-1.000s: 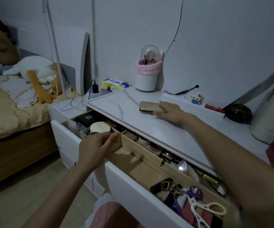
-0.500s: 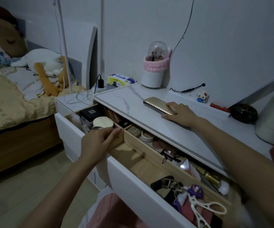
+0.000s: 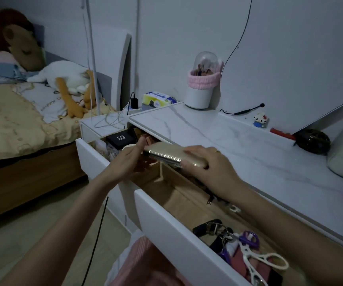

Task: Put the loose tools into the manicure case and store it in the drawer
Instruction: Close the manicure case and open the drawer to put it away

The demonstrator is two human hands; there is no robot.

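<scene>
The gold manicure case (image 3: 171, 154) is closed and held in the air over the open drawer (image 3: 166, 221), just in front of the desk edge. My right hand (image 3: 209, 168) grips its right end, fingers curled over the top. My left hand (image 3: 128, 159) is at its left end with straight fingers and raised thumb against the case. Below them lies an empty wooden compartment (image 3: 179, 195) of the drawer. No loose tools are in view outside the case.
The white marble desk top (image 3: 228, 145) carries a brush holder (image 3: 202, 87), a small figure (image 3: 260, 120) and a dark round object (image 3: 312, 142). The drawer holds a black box (image 3: 120, 139), scissors (image 3: 259, 259) and an eyelash curler (image 3: 214, 228). A bed (image 3: 22, 120) is left.
My right hand lifted the case off the desk top and brought it forward over the drawer. My left hand left the drawer divider and rose to meet the case's left end.
</scene>
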